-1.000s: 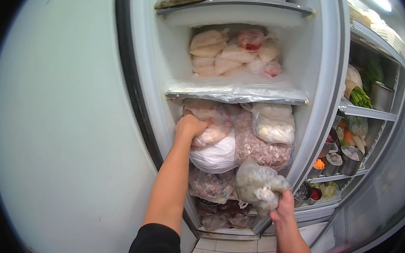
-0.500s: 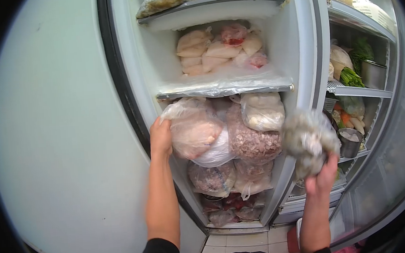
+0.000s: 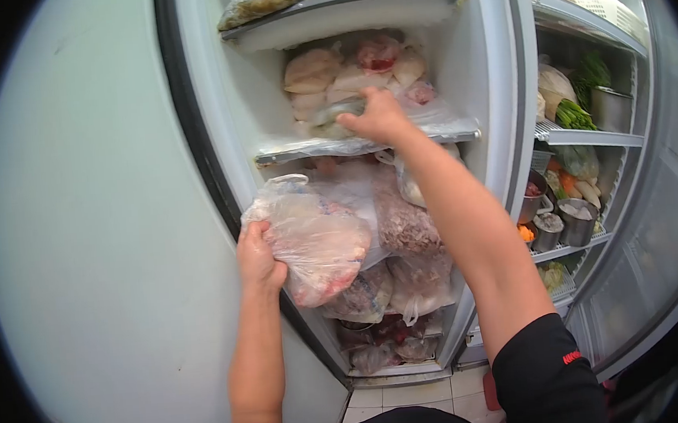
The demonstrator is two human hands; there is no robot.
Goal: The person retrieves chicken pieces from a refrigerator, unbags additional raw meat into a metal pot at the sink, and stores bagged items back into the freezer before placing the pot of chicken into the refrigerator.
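Observation:
My left hand [image 3: 260, 256] grips the side of a clear plastic bag of pinkish meat [image 3: 318, 248], held out at the front of the freezer's lower section. Over on the shelf above, my right hand [image 3: 379, 116] has its thumb and fingers around a greyish-green plastic bag [image 3: 334, 121], partly hidden by the hand. That bag rests against pale bagged meat [image 3: 313, 70] at the back. Below the right forearm hangs a bag of minced-looking meat [image 3: 407, 226], with a white-knotted bag [image 3: 412, 183] partly covered by the arm.
An open freezer door [image 3: 89, 229] stands at the left. Frosty shelf edges [image 3: 366, 145] cross the cabinet. Further bags [image 3: 422, 280] fill the lower shelves. At the right, an open fridge holds metal pots [image 3: 577, 222] and green vegetables [image 3: 574, 115]; its glass door [image 3: 642, 269] swings outward.
My right hand has carried the greyish bag from the right side up onto the middle shelf. My left hand has pulled the meat bag lower and outward, turning it.

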